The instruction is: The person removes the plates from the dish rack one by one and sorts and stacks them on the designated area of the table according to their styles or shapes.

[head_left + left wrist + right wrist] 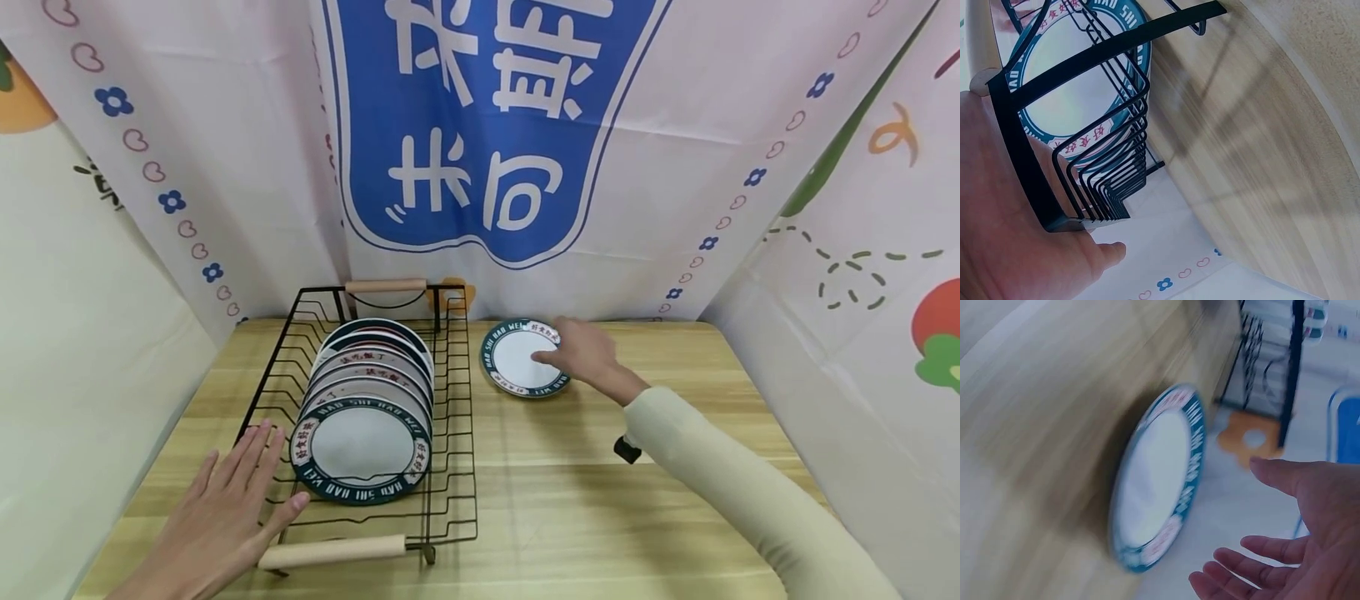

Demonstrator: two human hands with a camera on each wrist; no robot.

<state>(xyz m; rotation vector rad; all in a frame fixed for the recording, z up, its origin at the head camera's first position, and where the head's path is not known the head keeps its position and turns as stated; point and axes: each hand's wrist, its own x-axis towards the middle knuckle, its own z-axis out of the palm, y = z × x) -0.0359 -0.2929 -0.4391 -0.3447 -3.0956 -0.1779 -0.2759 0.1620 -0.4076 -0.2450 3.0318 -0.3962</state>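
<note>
A black wire dish rack [453, 433] with wooden handles stands on the wooden table and holds several round plates upright in a row. The front plate [361, 454] is white with a dark green lettered rim. My left hand [225, 508] lies flat with fingers spread against the rack's near left corner, beside that plate; its palm [1004, 237] fills the left wrist view behind the rack wires [1104, 181]. One more plate [521, 358] lies flat on the table right of the rack. My right hand [581, 350] hovers over it, fingers loose and apart [1285, 550], holding nothing; the plate [1157, 481] looks blurred there.
Printed cloth walls close in the table on the back and both sides. An orange flower-shaped piece [452, 297] sits behind the rack at the back edge. A small black object [627, 450] shows under my right sleeve. Bare wood [600, 517] stretches across the front right.
</note>
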